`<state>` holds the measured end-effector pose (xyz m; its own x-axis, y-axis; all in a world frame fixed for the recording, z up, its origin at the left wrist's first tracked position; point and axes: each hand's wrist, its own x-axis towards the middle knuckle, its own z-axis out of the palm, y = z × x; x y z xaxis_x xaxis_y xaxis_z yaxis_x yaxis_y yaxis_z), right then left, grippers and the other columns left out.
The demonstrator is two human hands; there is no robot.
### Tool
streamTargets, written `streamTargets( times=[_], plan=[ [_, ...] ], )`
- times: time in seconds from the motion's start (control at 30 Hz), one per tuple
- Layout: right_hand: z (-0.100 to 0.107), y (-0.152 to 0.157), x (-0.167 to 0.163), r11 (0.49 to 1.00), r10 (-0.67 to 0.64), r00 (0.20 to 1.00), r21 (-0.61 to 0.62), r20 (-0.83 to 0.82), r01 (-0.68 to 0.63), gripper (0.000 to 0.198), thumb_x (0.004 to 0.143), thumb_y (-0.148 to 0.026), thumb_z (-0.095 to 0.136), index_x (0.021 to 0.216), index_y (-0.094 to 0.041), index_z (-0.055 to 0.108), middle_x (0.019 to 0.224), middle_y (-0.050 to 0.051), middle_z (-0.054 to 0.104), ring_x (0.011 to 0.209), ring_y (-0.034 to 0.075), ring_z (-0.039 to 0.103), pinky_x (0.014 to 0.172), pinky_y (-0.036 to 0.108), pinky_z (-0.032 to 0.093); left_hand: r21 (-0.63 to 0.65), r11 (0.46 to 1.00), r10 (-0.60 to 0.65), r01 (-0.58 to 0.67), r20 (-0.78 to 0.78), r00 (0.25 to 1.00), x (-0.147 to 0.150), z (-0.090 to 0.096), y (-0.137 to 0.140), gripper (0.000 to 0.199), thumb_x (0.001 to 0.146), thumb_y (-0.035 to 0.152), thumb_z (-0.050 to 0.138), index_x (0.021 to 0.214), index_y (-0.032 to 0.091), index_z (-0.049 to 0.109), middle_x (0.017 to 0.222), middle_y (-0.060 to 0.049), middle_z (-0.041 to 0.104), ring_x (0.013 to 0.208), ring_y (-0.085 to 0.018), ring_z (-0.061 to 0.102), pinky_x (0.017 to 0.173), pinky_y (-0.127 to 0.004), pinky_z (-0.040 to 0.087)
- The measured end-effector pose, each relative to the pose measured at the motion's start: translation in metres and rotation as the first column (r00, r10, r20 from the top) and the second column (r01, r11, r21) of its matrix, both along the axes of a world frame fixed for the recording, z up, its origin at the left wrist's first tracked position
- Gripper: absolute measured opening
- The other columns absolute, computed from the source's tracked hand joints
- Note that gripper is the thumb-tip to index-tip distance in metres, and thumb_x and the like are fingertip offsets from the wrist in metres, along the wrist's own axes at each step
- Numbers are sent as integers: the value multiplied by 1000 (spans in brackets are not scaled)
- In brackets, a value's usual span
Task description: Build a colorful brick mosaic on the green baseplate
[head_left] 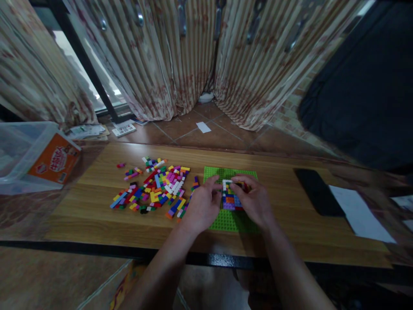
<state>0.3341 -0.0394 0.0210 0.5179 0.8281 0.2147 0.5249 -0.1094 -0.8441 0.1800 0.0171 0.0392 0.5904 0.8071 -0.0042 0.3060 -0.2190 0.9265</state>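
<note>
A green studded baseplate [222, 223] lies on the table in front of me. On it stands a small block of toy building bricks [229, 200], with white, blue, orange and purple bricks showing. My left hand [204, 204] is at the left side of this build, thumb and fingers apart and slightly bent, with nothing seen between them. From the right, my right hand [256, 198] reaches over the build, thumb and fingers closed together at its top. Whatever lies between those fingertips is too small to make out. The right hand hides part of the build.
Loose toy bricks [161, 187] in many colours are spread left of the baseplate. A clear plastic bin [29, 129] with an orange label stands at far left. To the right lie a black phone-like slab [318, 191] and white paper [361, 213] on the wooden table [106, 232].
</note>
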Motion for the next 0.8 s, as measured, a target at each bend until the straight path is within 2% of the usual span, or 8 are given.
streamTargets(
  times=[0.43, 0.8],
  plan=[
    [9, 6, -6, 991, -30, 999, -131, 14, 32, 25, 76, -37, 61, 91, -20, 73, 95, 7, 70, 82, 21, 62, 76, 37, 48, -4, 1000, -5, 5, -4, 1000, 0, 1, -2, 51, 85, 6, 50, 135, 9, 47, 120, -15, 69, 102, -20, 69, 92, -34, 55],
    [10, 6, -9, 992, -28, 998, -122, 63, 35, 24, 77, -34, 60, 91, -21, 74, 93, 7, 71, 83, 22, 63, 78, 39, 48, 45, 999, 26, -24, -38, 999, 2, 0, -6, 51, 85, 8, 53, 136, 11, 49, 120, -15, 69, 99, -20, 71, 90, -35, 56]
  ],
)
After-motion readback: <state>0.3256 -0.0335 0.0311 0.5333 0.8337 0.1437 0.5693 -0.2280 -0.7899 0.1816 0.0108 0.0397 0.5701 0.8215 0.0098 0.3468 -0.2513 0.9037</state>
